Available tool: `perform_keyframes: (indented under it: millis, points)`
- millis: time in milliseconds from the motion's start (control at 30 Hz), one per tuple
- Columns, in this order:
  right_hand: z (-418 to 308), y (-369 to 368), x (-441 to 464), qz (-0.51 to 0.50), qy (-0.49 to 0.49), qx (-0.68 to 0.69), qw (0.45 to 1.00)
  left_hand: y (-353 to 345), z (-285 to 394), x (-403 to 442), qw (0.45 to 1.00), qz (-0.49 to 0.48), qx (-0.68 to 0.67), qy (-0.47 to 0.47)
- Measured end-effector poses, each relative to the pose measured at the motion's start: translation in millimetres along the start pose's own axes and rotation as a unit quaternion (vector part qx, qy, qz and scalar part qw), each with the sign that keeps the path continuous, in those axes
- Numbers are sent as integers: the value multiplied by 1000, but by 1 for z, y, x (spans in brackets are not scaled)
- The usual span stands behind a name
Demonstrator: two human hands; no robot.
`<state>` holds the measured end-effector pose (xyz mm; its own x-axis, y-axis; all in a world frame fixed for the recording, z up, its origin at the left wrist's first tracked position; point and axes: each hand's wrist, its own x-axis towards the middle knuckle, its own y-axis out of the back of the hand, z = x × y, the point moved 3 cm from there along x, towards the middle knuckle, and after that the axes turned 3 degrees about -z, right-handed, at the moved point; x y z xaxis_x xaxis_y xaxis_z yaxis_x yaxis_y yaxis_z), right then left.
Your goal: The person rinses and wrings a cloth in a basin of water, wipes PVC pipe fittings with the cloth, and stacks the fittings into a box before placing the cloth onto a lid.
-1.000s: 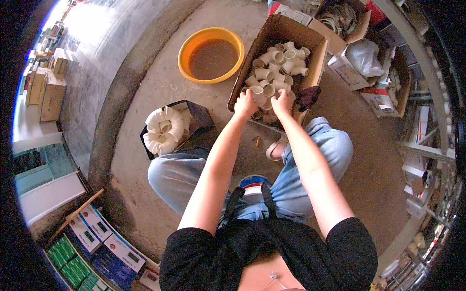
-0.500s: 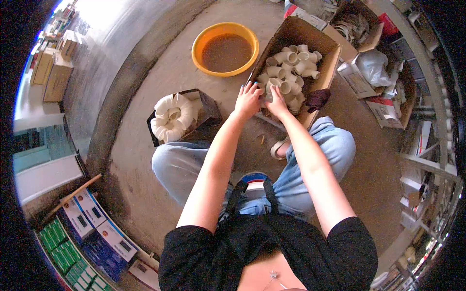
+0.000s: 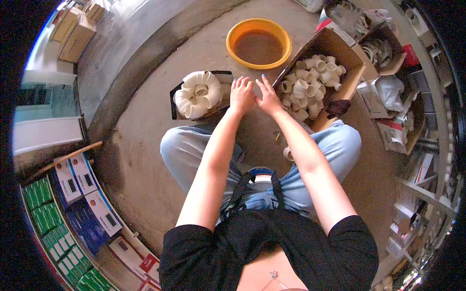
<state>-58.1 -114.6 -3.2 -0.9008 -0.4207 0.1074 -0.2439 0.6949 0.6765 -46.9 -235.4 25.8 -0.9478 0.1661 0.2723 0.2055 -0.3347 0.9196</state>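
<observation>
My left hand (image 3: 242,96) is over the floor just right of the black box, its fingers stretched forward. Close beside it, my right hand (image 3: 267,98) has its fingers apart near the left edge of the cardboard box (image 3: 358,80). Neither hand shows an object; the undersides of both are hidden. White pipe fittings (image 3: 302,87) lie heaped in the cardboard box. A ring of white curved fittings (image 3: 198,94) sits in the black box (image 3: 224,77). A dark glove or cloth (image 3: 338,107) rests on the cardboard box's near right edge.
A yellow basin (image 3: 258,43) of brownish water stands beyond my hands. Boxes with a clear plastic bag (image 3: 390,92) are at the right, beside metal shelving. Green and white cartons (image 3: 90,189) line the lower left. My bent knees flank the near floor.
Both hands have left the heap of fittings and moved left toward the black box. The view has turned right, so the basin and boxes appear shifted.
</observation>
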Motion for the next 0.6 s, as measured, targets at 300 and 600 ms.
perform_keyframes:
  millis: [300,600]
  points:
    - [-58,-53,17,-56,70,31,995,42,-69,-49,983,56,115,134]
    - [-112,-88,30,-287,-102,-63,950,86,-127,-85,935,113,176,287]
